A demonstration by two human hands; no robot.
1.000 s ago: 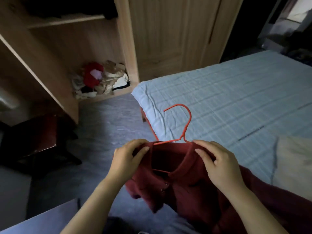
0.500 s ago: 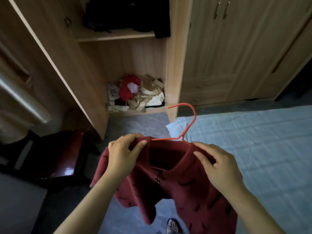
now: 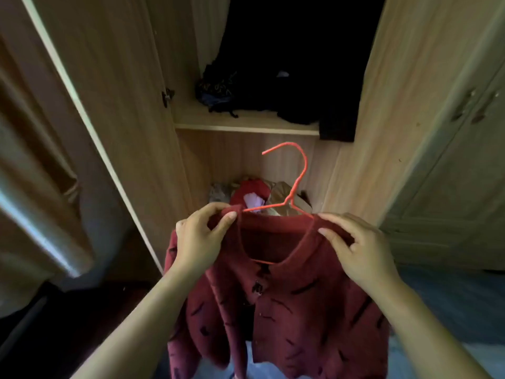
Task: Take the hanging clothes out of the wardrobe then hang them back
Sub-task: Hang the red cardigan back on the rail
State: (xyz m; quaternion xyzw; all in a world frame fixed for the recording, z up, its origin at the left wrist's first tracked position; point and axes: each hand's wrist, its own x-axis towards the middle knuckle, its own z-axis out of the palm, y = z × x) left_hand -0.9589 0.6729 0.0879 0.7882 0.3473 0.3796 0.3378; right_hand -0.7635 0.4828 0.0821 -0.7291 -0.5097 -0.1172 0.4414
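A dark red buttoned cardigan [image 3: 295, 305] with small dark marks hangs on a red wire hanger [image 3: 296, 176], whose hook sticks up above the collar. My left hand [image 3: 199, 239] pinches the cardigan's left shoulder and my right hand [image 3: 360, 250] pinches its right shoulder, holding it up in front of the open wardrobe [image 3: 366, 132]. The garment's lower part hangs free below my arms. Dark clothes [image 3: 295, 64] hang inside the wardrobe's upper compartment.
The wardrobe door [image 3: 90, 105] stands open on the left. A shelf [image 3: 246, 125] carries dark bundled clothes, and a pile of red and beige clothes [image 3: 254, 192] lies on the wardrobe floor. Closed wardrobe doors [image 3: 451, 173] are at right; a dark stool [image 3: 54, 324] lower left.
I have turned from the bed toward the open wardrobe, lifting the cardigan on its hanger off the bed and carrying it up in front of the wardrobe opening. Both hands keep their hold.
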